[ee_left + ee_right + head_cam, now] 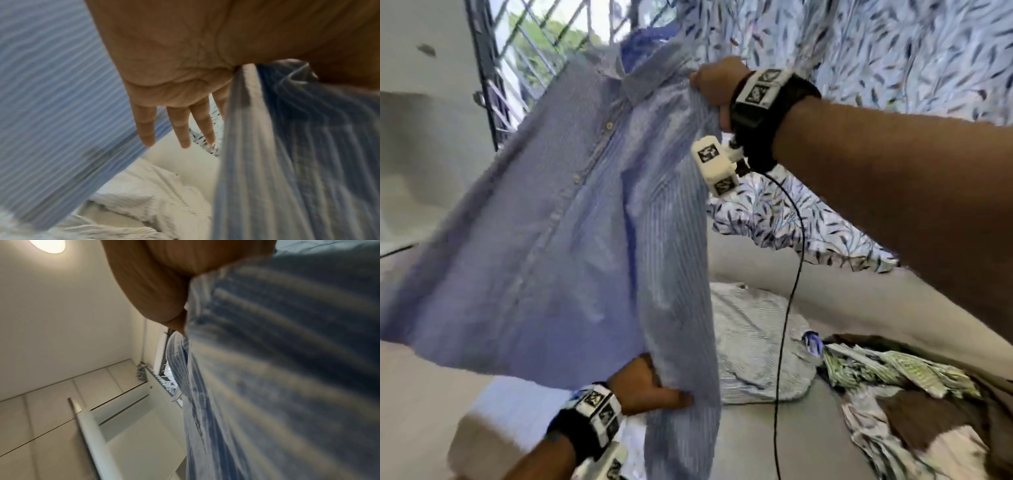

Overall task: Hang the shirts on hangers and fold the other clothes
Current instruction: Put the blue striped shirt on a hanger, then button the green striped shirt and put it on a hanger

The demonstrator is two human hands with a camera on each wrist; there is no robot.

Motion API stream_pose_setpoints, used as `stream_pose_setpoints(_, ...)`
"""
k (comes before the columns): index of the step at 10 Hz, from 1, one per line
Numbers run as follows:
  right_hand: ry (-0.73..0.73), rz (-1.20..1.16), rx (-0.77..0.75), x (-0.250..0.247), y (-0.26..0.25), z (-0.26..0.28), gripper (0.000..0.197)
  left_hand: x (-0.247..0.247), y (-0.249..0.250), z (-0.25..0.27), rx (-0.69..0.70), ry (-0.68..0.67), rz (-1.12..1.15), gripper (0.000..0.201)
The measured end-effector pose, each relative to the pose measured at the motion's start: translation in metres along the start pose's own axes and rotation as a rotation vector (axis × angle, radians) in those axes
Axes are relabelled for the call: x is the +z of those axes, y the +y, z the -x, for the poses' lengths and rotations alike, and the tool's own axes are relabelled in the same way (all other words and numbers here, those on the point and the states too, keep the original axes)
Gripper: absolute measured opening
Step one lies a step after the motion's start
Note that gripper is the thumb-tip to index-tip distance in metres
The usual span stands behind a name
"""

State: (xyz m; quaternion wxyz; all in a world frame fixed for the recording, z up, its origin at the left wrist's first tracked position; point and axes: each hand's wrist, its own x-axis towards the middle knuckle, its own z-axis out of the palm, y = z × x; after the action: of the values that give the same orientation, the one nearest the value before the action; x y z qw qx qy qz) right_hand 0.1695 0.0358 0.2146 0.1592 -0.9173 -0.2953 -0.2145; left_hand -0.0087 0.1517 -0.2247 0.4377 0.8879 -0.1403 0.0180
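Observation:
I hold a light blue striped button-up shirt [551, 222] up in the air, front facing me and tilted to the left. My right hand [717, 85] grips it at the shoulder next to the collar; the right wrist view shows the bunched cloth [287, 353] against that hand [156, 280]. Lower down, my left hand [650, 387] holds the hanging sleeve [681, 308], thumb lying along the fabric. In the left wrist view the sleeve [298, 146] runs out from between thumb and palm [174, 91] while the fingers [146, 128] stay straight. No hanger shows.
Below lies a pale bed surface [774, 438] with a white striped garment [756, 342] on it. A pile of brown and green patterned clothes [893, 394] sits at the right. Behind are a leaf-print curtain [859, 51] and a window grille [517, 68]. A black cable [791, 274] dangles from my right wrist.

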Motion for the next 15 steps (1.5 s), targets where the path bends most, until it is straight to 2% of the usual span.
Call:
stream_pose_setpoints(1,-0.009,0.078,-0.054,0.046,0.073,-0.034,0.023,-0.025,-0.057,-0.011,-0.169,-0.203,-0.076,0.041)
stream_pose_setpoints(2,-0.141,0.114,0.171,0.109,0.159,-0.038,0.034,-0.044,-0.114,-0.018,-0.269,-0.061,0.016,0.035)
stream_pose_setpoints(3,-0.249,0.083,0.37,0.181,0.24,-0.009,0.024,-0.059,-0.175,-0.035,-0.353,0.165,0.059,0.022)
stream_pose_setpoints(4,-0.261,0.018,0.57,0.258,0.305,0.04,0.033,-0.071,-0.213,-0.053,-0.445,0.323,-0.089,0.016)
stream_pose_setpoints(5,-0.079,-0.34,0.845,0.35,0.374,0.113,0.045,-0.086,-0.247,-0.078,-0.431,0.305,-0.12,0.014)
stream_pose_setpoints(6,-0.178,-0.111,0.779,0.412,0.42,0.177,0.035,-0.09,-0.256,-0.105,-0.494,-0.003,-0.315,0.031)
stream_pose_setpoints(7,-0.223,-0.035,0.826,0.464,0.48,0.249,0.05,-0.071,-0.264,-0.121,-0.578,-0.23,-0.577,0.058)
stream_pose_setpoints(8,-0.407,-0.247,0.878,0.492,0.529,0.317,0.05,-0.047,-0.278,-0.124,-0.625,-0.231,-0.663,0.065)
stream_pose_setpoints(9,-0.32,-0.23,0.74,0.5,0.555,0.38,0.015,-0.024,-0.279,-0.124,-0.661,-0.204,-0.779,0.049)
stream_pose_setpoints(10,-0.316,-0.093,0.944,0.474,0.551,0.402,0.031,-0.011,-0.278,-0.126,-0.684,-0.133,-0.789,0.023)
stream_pose_setpoints(11,-0.391,-0.176,1.045,0.416,0.513,0.41,0.031,0.001,-0.259,-0.131,-0.655,-0.101,-0.68,0.041)
stream_pose_setpoints(12,-0.474,-0.105,1.001,0.358,0.493,0.442,0.031,0.03,-0.188,-0.143,-0.472,-0.017,-0.526,0.035)
stream_pose_setpoints(13,-0.533,-0.045,1.017,0.316,0.491,0.493,0.042,0.082,-0.1,-0.145,-0.279,0.005,-0.359,0.025)
stream_pose_setpoints(14,-0.487,-0.021,1.055,0.281,0.482,0.536,0.045,0.144,-0.041,-0.135,-0.146,-0.068,-0.189,0.023)
stream_pose_setpoints(15,-0.492,-0.003,1.144,0.255,0.481,0.573,0.041,0.21,-0.006,-0.114,-0.08,-0.052,0.023,0.021)
